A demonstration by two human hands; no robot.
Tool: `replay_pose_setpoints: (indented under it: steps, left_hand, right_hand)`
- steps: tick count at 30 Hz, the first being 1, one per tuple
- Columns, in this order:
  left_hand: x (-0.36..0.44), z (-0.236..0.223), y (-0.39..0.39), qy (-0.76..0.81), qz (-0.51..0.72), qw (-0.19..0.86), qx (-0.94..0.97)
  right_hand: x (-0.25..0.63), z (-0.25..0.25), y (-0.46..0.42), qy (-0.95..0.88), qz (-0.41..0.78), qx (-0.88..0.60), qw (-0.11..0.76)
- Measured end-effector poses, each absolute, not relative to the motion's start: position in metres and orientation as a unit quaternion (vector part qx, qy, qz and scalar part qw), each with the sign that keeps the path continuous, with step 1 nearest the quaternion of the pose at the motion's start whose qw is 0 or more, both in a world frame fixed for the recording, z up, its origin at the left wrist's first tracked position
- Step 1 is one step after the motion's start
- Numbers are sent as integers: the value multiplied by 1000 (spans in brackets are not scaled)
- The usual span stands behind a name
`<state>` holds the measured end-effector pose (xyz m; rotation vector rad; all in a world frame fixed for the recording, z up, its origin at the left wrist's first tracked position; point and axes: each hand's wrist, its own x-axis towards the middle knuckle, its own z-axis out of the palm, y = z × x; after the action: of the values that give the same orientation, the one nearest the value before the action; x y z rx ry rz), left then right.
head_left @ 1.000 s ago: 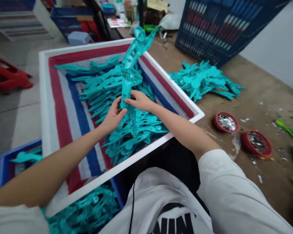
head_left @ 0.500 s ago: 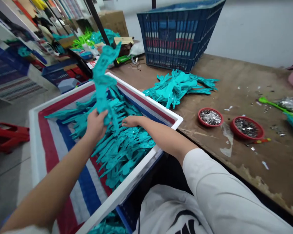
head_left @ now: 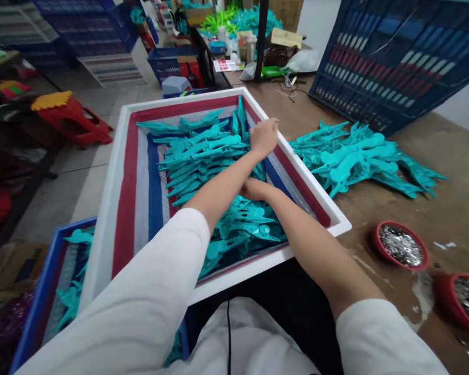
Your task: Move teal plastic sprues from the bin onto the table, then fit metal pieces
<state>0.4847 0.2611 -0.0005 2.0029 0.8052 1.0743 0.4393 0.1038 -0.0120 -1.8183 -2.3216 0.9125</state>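
A white-rimmed tray [head_left: 308, 174] lined with red, white and blue striped sheeting holds a heap of teal moulded plastic pieces [head_left: 203, 148]. My left hand [head_left: 263, 138] reaches across to the far right of the heap, curled down among the pieces beside the tray wall. My right hand [head_left: 256, 190] rests on the pieces nearer me, just under my left forearm. Its fingers are hidden. Whether either hand grips a piece is not visible.
Another teal heap [head_left: 359, 159] lies on the brown workbench [head_left: 441, 151] right of the tray. Two red bowls of silver flakes [head_left: 400, 245] stand at lower right. A blue crate [head_left: 383, 57] leans at top right; another [head_left: 50, 291] holds teal pieces at lower left.
The teal piece held upright earlier is no longer raised. My left hand has moved right across the tray, over my right arm. The view has swung, shifting the tray and bench.
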Motion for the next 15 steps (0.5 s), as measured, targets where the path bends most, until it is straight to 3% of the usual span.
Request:
replay_pose_setpoints:
  steps: [4, 8, 11, 15]
  left_hand:
    - [334, -35, 326, 378, 444, 337, 739]
    - [207, -64, 359, 422, 388, 365, 733]
    - [172, -61, 366, 434, 307, 374, 760]
    - [169, -20, 369, 402, 209, 386, 804]
  right_hand:
    - [432, -14, 111, -731, 339, -589, -57]
    - [434, -8, 114, -729, 319, -605, -32]
    - [438, -1, 112, -724, 305, -619, -9]
    - [449, 6, 106, -697, 239, -674, 51]
